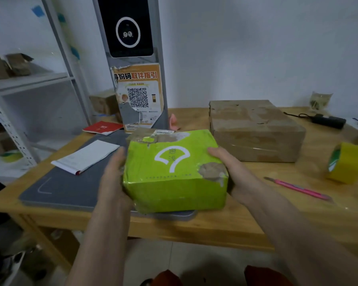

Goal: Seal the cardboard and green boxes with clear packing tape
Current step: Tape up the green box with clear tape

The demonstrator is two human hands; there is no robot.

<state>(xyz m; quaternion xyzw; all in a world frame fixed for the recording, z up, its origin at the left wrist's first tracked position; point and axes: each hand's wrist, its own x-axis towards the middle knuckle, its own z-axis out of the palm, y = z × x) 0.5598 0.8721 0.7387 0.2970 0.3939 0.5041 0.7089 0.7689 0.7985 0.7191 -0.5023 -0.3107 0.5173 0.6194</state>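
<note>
Gripping green box [174, 176], fingertips hidden

The green box [175, 172] is cardboard with a slightly glossy printed skin, torn in patches down to rough brown paper. The cardboard box [254, 129] behind it is matt brown, scuffed, with shiny clear film across its front. The bench [246, 221] looks like smooth pale wood, and the grey mat [66, 190] on it is matt. The tape roll [346, 163] is glossy yellowish plastic, and the pink knife [298, 188] looks plastic too.
</note>
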